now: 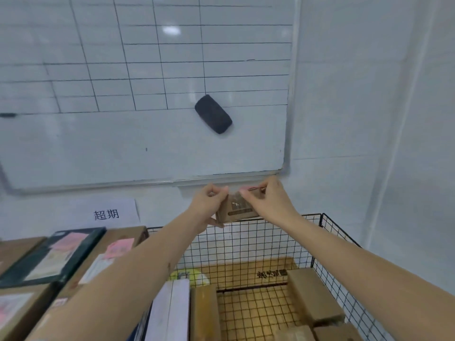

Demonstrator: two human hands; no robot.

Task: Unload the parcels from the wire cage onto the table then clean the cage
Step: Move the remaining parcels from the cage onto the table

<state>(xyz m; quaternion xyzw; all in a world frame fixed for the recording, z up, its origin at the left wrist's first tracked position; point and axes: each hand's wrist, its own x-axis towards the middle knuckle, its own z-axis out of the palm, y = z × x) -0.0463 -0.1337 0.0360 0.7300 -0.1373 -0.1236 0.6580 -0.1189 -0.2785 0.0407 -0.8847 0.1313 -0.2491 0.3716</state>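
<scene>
Parcel (236, 207) above cage rim (258, 219)

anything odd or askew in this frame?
Only the eraser: it sits tilted on the whiteboard, diagonal to the drawn grid. Otherwise nothing stands out: both hands, left hand and right hand, hold a small box above the cage; no damage visible.

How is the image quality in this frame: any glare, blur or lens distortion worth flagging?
Head view: a small glare spot sits on the whiteboard near its top; wide-angle distortion bows the board's grid lines and frame; the whole frame is soft, so the print on the small box held in the left hand and right hand is unreadable; lighting is even, without hard shadows.
</scene>
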